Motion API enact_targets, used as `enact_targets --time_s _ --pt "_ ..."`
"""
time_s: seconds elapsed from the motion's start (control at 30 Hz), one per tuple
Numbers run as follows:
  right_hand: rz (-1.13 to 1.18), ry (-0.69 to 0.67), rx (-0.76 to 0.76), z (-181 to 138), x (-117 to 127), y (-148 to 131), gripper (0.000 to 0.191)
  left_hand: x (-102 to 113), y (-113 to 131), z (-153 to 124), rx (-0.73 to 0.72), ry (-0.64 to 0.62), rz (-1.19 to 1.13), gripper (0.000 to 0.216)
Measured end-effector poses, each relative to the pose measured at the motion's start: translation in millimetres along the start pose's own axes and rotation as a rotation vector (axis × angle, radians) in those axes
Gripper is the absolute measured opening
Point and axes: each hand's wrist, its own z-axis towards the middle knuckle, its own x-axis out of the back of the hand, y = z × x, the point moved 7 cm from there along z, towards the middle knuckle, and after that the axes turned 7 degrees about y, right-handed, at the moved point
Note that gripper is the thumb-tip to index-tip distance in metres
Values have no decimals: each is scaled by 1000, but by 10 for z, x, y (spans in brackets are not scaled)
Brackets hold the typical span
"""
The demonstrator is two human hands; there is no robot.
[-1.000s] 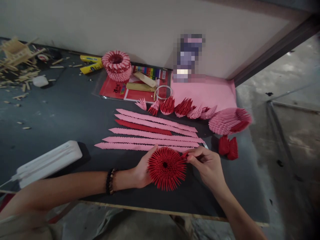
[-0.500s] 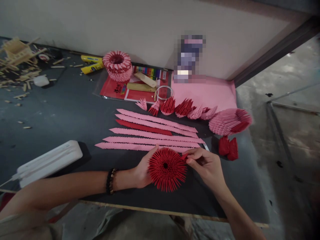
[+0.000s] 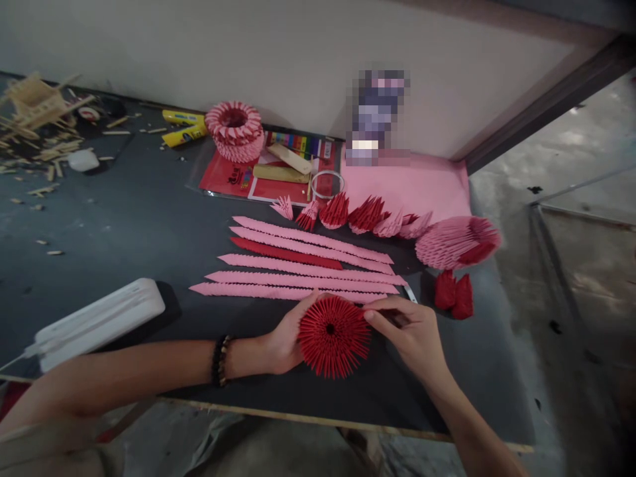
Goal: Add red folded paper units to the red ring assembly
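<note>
A round red folded-paper piece (image 3: 334,344), made of many thin radiating points around a dark centre hole, faces up near the table's front edge. My left hand (image 3: 288,334) grips its left side, thumb along the top rim and the other fingers hidden behind it. At the upper right rim, my right hand (image 3: 410,331) pinches a small red folded-paper unit (image 3: 366,315) between thumb and forefinger, against the round piece. Just beyond both hands lie several long pink folded-paper strips (image 3: 303,278) and one red strip (image 3: 285,253).
Two red paper bundles (image 3: 454,295) and a pink paper bowl shape (image 3: 454,242) are at the right. Smaller paper clusters (image 3: 334,212) stand in a row behind the strips. A white power strip (image 3: 102,321) lies left; wood scraps (image 3: 54,149) are scattered at the far left.
My right hand has brought the small red unit in against the rim of the round piece. The round piece has shifted and tilted slightly in my left hand.
</note>
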Motion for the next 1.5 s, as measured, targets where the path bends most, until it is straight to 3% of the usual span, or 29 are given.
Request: enact_targets --time_s 0.53,0.87,0.93,1.07,1.17,1.3,1.4,1.5 --pt "-107 -19 -12 -49 -58 -104 15 17 -18 20 -18 -36 91 41" --pt "-244 -57 169 -71 -57 -201 13 46 -43 32 20 -30 61 42" --pt "-227 -11 210 -49 1 -236 14 38 -52 24 46 -39 45 44" --pt "-190 236 231 123 197 -305 24 39 -90 14 108 -59 66 44" --pt "-370 122 366 343 -13 -444 18 53 -88 20 103 -57 32 42" --pt "-582 -142 609 582 -573 -585 18 72 -79 12 103 -7 12 39" --pt "-717 -217 664 713 -881 -567 18 37 -61 -4 112 -1 -21 38" --pt "-743 -216 651 795 -995 -534 9 9 -24 2 78 -13 -68 30"
